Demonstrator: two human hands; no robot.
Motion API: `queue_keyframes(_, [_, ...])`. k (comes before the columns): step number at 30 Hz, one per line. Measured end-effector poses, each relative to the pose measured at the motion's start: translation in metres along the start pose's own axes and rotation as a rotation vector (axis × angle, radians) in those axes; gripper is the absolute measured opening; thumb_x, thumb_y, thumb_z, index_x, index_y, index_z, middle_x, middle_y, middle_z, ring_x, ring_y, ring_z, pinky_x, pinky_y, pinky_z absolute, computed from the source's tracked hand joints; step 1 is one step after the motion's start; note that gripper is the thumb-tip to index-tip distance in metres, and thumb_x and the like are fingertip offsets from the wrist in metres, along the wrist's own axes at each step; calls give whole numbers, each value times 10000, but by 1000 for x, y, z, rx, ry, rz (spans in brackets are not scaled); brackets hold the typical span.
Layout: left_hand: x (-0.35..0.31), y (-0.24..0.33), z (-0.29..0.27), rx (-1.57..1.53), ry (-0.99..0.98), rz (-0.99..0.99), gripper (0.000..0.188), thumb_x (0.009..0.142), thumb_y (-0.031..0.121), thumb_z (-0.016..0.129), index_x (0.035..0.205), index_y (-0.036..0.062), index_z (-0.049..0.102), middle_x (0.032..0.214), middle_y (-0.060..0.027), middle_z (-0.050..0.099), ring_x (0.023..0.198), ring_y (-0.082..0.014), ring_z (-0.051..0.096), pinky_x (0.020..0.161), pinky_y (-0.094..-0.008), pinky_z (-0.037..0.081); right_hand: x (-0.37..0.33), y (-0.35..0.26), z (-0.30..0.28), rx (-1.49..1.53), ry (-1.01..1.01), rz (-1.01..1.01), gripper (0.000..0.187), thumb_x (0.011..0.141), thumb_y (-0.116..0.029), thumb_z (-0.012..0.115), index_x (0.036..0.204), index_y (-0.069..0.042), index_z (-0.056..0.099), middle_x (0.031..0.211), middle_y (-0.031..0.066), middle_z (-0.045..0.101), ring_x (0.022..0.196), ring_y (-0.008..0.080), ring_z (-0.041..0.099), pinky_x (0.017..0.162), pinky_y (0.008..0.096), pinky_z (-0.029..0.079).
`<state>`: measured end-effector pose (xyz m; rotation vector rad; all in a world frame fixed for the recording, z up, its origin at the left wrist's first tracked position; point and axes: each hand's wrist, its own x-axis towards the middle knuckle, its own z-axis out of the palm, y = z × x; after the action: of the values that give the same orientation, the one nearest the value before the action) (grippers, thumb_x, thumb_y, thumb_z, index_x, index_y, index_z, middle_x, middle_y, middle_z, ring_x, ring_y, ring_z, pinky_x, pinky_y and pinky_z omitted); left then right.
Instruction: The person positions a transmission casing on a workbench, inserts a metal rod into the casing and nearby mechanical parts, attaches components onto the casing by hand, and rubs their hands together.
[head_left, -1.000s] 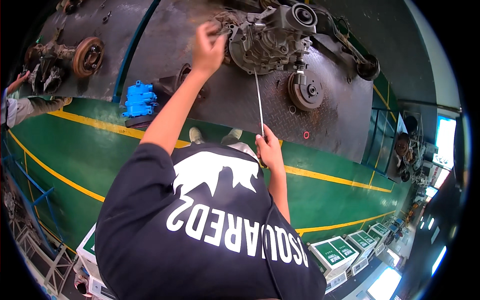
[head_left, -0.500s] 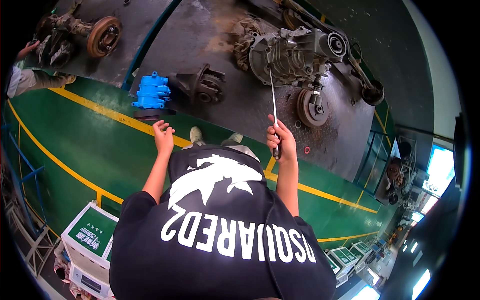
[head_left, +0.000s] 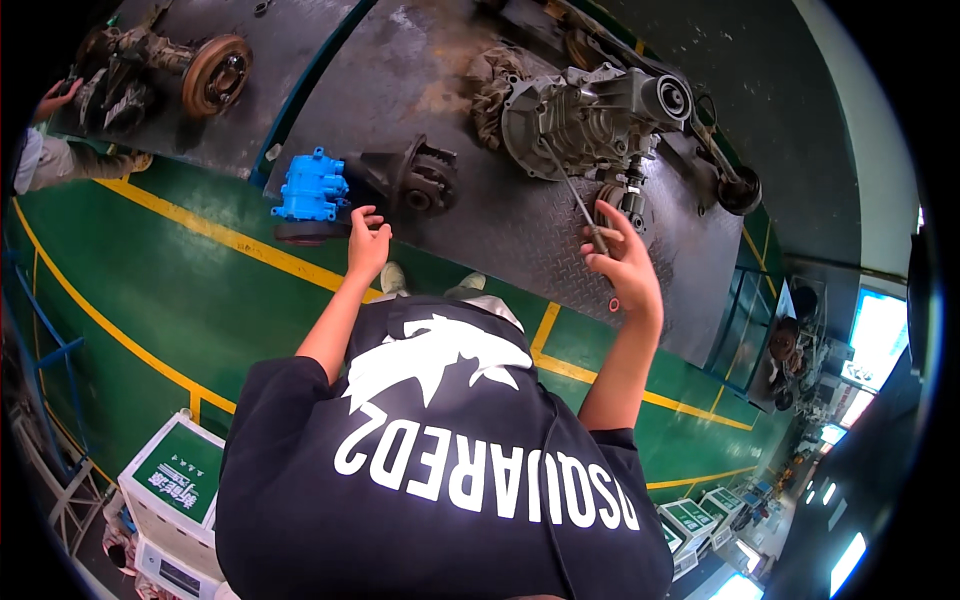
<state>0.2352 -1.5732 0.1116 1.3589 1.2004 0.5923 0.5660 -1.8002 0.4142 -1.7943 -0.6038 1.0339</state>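
Wears a black shirt (head_left: 440,450) with white print. Stands on a green floor (head_left: 110,290) with yellow lines, facing a dark metal bench (head_left: 505,225). Holds the left hand (head_left: 369,245) at the near edge, fingers apart and loosely curled, close to the blue part (head_left: 312,187). Raises the right hand (head_left: 625,265) over the same edge, thumb and fingers loosely gripping the handle of a long thin tool (head_left: 572,190). Slants the tool away and leftward, its tip at the gearbox (head_left: 595,115); cannot tell whether tip and casing touch. Just beside the right hand, a red ring (head_left: 614,310). Beyond the left hand, a dark casting (head_left: 425,180). Left of the gearbox, a brown crumpled heap (head_left: 490,100). Farther off, at left, a rusty drum (head_left: 212,78) and a co-worker's hand (head_left: 58,98).
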Motion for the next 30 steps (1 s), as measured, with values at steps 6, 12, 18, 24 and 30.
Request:
queue_keyframes(6, [-17, -51, -18, 19, 36, -57, 497, 980, 138, 684, 1426, 54, 481, 1239, -175, 691, 908, -257, 771, 862, -396, 595, 1, -23, -24, -635, 307, -91, 469, 833, 93, 650, 1279, -9, 754, 1216, 151, 777, 1029, 265, 787, 920, 353, 599])
queue_keyframes(12, [-40, -109, -36, 87, 71, -154, 473, 978, 115, 668, 1406, 41, 480, 1203, -144, 684, 835, -198, 750, 803, -352, 587, 3, -39, -9, -995, 264, -333, 388, 793, 91, 667, 1132, -23, 818, 1178, 152, 802, 1082, 324, 789, 981, 385, 592])
queue_keyframes(18, [-39, -123, -35, 127, 41, -205, 486, 944, 199, 707, 1371, 58, 522, 1160, -174, 734, 1040, -357, 730, 933, -466, 564, 50, -98, -14, -778, 169, -191, 315, 872, 37, 637, 1146, 15, 791, 1157, 149, 797, 902, 254, 818, 700, 345, 599])
queue_keyframes(24, [-29, -111, -23, 145, -28, -204, 470, 950, 199, 704, 1356, 48, 524, 1160, -178, 733, 1060, -365, 721, 947, -466, 557, 74, -145, 1, -908, 71, -127, 263, 918, 8, 663, 1164, 3, 756, 1092, 139, 793, 926, 259, 811, 697, 339, 592])
queue_keyframes(30, [-34, -110, -27, 185, -76, -157, 449, 956, 194, 699, 1349, 50, 535, 1141, -171, 738, 1019, -359, 724, 931, -454, 562, 58, -146, 14, -1313, -169, -490, 270, 889, 65, 693, 1143, -15, 738, 1063, 174, 772, 1030, 361, 757, 930, 439, 589])
